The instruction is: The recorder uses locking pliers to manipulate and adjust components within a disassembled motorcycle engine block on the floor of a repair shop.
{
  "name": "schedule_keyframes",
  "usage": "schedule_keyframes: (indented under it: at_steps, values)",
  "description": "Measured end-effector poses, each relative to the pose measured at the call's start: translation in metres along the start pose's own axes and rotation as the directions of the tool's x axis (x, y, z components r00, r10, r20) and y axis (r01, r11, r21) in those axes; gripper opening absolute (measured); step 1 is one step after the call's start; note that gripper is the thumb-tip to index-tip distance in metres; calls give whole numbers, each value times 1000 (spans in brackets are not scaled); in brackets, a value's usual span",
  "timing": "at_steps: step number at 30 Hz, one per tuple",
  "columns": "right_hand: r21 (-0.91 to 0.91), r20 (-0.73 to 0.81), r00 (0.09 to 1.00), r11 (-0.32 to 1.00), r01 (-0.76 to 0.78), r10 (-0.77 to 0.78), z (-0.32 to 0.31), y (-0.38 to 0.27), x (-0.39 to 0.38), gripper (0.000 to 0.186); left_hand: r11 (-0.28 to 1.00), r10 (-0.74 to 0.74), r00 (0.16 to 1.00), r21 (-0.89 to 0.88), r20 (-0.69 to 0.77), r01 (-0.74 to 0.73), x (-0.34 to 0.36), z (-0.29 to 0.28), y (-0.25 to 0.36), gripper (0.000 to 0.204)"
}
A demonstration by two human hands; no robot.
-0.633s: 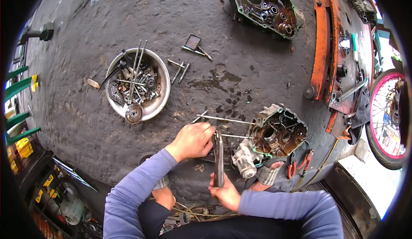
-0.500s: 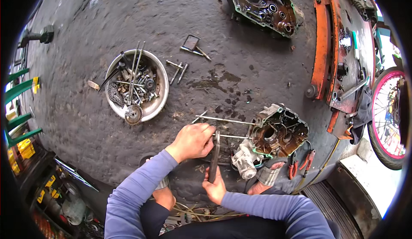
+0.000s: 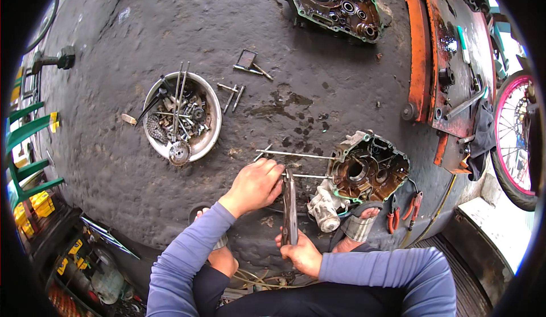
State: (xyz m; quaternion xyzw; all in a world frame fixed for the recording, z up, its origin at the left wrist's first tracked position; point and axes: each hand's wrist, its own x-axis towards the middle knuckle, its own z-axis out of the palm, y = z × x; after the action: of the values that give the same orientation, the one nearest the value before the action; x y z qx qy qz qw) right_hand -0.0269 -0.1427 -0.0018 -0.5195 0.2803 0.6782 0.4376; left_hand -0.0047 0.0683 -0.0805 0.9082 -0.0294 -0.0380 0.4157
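My right hand [image 3: 301,253] is wrapped round the lower handles of dark metal pliers [image 3: 290,209]. Their jaws sit across a thin metal stud [image 3: 310,176] that sticks out leftward from an engine crankcase half [image 3: 361,172]. My left hand [image 3: 254,184] is closed at the stud's outer end, close against the pliers' head; its fingers partly hide what they grip. A second long stud [image 3: 298,155] projects from the same case, above the first. Below it a grey cylindrical starter motor [image 3: 324,209] is attached to the case, which rests on the dark ground between my feet.
A metal bowl [image 3: 215,129] of bolts, chain and gears stands at left. Loose bolts [image 3: 233,97] lie beside it. Another crankcase half [image 3: 335,10] sits at the back. Red-handled pliers [image 3: 413,208] lie right of my foot. An orange metal stand [image 3: 418,61] rises at right.
The pliers have turned about the stud, showing more of their broad side, and my right hand has shifted slightly right. My left hand stays at the stud's end. The whole view has shifted slightly.
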Motion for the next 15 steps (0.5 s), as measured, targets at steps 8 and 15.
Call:
schedule_keyframes:
  at_steps: [8,15]
  values:
    - [-148,-112,913,915,376,-393,21,58,41,44,1000,-16,998,16,54,15,-5,-3,-4,32]
    - [-283,-205,824,838,467,-528,27,68,63,45,1000,12,999,21,40,-13,-3,-1,-5,34]
